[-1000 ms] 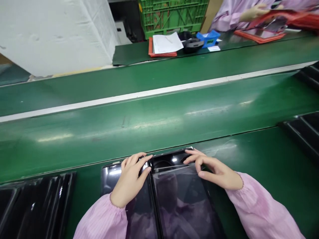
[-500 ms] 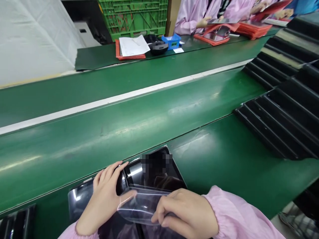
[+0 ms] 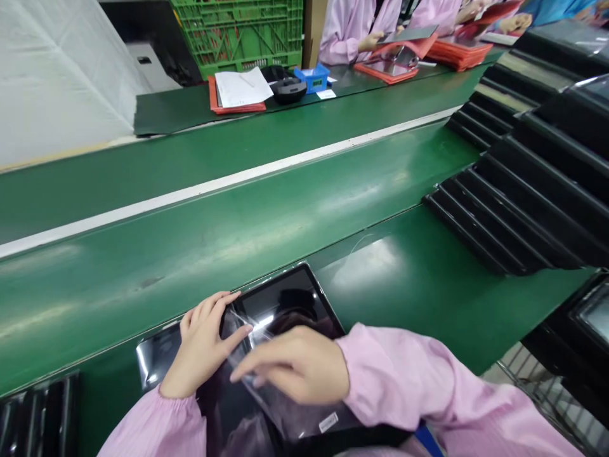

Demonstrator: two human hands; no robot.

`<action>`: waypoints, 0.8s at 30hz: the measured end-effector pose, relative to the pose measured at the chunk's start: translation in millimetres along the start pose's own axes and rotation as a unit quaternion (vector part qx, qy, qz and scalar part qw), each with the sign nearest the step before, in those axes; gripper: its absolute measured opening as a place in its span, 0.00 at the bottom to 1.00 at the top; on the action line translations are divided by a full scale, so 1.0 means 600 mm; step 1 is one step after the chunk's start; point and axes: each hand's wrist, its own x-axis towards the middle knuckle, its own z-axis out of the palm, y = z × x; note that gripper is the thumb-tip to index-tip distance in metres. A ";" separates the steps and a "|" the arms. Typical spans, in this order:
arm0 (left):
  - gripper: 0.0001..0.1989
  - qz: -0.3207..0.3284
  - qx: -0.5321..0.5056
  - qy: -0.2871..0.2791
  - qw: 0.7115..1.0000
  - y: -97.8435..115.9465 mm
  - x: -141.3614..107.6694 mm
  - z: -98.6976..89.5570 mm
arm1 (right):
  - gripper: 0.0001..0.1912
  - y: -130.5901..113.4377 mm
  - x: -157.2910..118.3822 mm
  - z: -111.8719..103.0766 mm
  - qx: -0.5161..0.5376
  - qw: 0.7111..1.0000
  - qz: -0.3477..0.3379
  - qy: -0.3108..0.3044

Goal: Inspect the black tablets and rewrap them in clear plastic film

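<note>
A dark glossy tablet-like panel point(image 3: 290, 295) in clear plastic lies at the near edge of the green bench. Beside it on the left is a second dark, shiny panel point(image 3: 159, 355), partly covered by my left hand. My left hand point(image 3: 202, 346) rests where the two panels meet, fingers stretched out and thumb apart. Over the panels' lower part, my right hand point(image 3: 297, 365) is slightly blurred. Its index finger points left across the clear plastic film, and its other fingers are partly bent. A small white label point(image 3: 328, 422) shows below my right hand.
Stacks of black flat cases point(image 3: 518, 197) stand at the right, and more cases point(image 3: 40, 412) at lower left. Across the green belt point(image 3: 190, 235) are papers point(image 3: 242, 87), a blue bin point(image 3: 314, 79) and a green crate point(image 3: 238, 32). Co-workers in pink sleeves handle panels and red folders.
My right hand has moved left and its index finger has straightened. The clear film it pinched, which stood raised, now lies lower over the panels. My left hand stays nearly in place.
</note>
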 end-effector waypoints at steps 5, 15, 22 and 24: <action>0.27 0.007 0.009 0.009 1.000 0.007 0.001 -0.003 | 0.15 0.010 0.083 -0.056 0.238 0.959 0.132 0.083; 0.27 0.006 0.021 0.004 1.000 0.015 0.004 -0.008 | 0.15 0.019 0.112 -0.086 0.268 0.905 0.252 0.214; 0.27 0.007 0.018 0.018 1.000 0.013 0.005 -0.006 | 0.19 0.032 0.083 -0.104 0.271 0.894 0.271 0.233; 0.27 0.015 0.019 0.024 0.999 0.010 0.005 -0.005 | 0.20 0.032 0.073 -0.106 0.261 0.894 0.269 0.245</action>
